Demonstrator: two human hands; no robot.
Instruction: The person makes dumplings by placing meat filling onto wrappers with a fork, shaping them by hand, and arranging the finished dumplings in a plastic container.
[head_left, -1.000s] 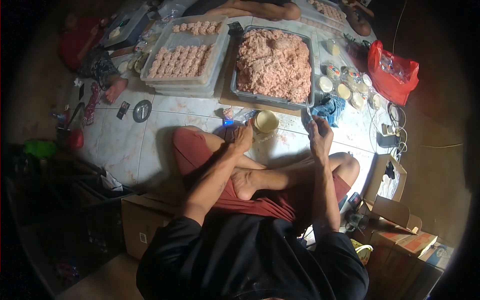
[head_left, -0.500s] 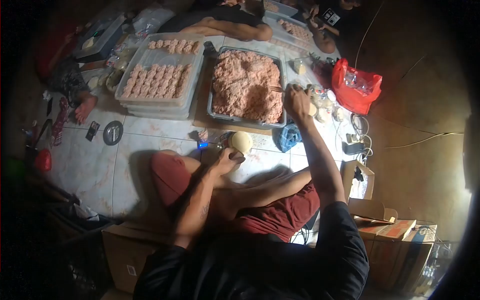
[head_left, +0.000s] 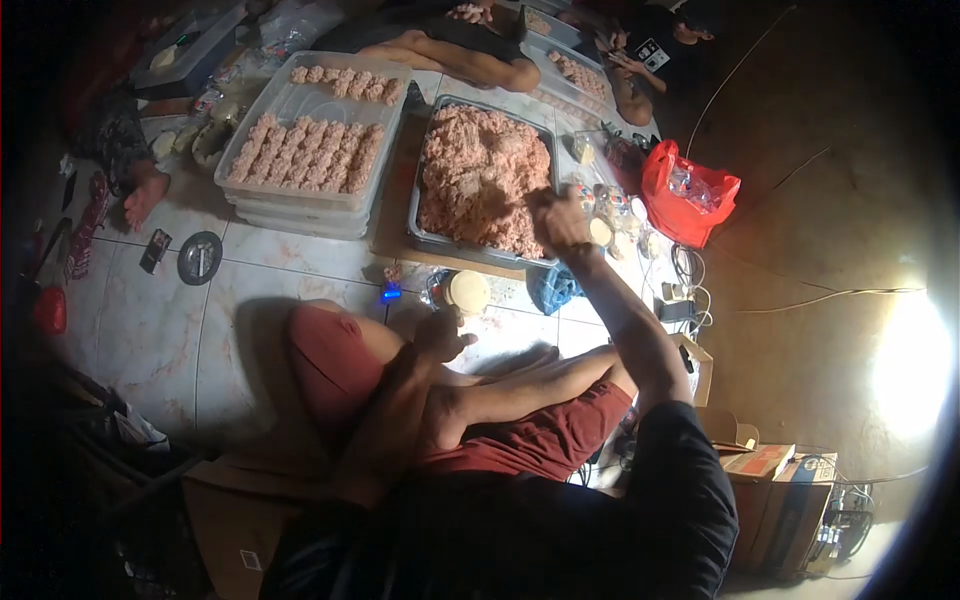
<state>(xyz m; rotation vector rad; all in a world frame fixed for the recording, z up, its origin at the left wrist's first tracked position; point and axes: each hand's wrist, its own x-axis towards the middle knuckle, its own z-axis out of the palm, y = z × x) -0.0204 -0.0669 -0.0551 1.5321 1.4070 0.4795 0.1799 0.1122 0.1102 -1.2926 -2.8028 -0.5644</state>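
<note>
My right hand (head_left: 563, 218) is closed at the right rim of a grey tray (head_left: 411, 215). In it is a fork, whose tines showed over the meat a moment ago; hand and arm hide it now. Pink minced meat (head_left: 478, 180) fills the tray, with a dark hollow near my hand. My left hand (head_left: 440, 337), in shadow above my crossed legs, has curled fingers and the thumb out to the right. What it holds, if anything, is hidden. Just beyond it is a jar with a cream lid (head_left: 467, 292).
Stacked clear containers (head_left: 300, 215) hold rows of shaped meat at left. Several lidded jars (head_left: 622, 240), a red plastic bag (head_left: 690, 195) and a blue bag (head_left: 553, 288) lie to the right. A round dark dish (head_left: 200, 258) and other people's limbs (head_left: 148, 195) are around the mat.
My right hand has moved left, closer over the tray's edge, and the fork is out of sight. My left hand has shifted slightly and fallen into shadow. The whole view has tilted a little.
</note>
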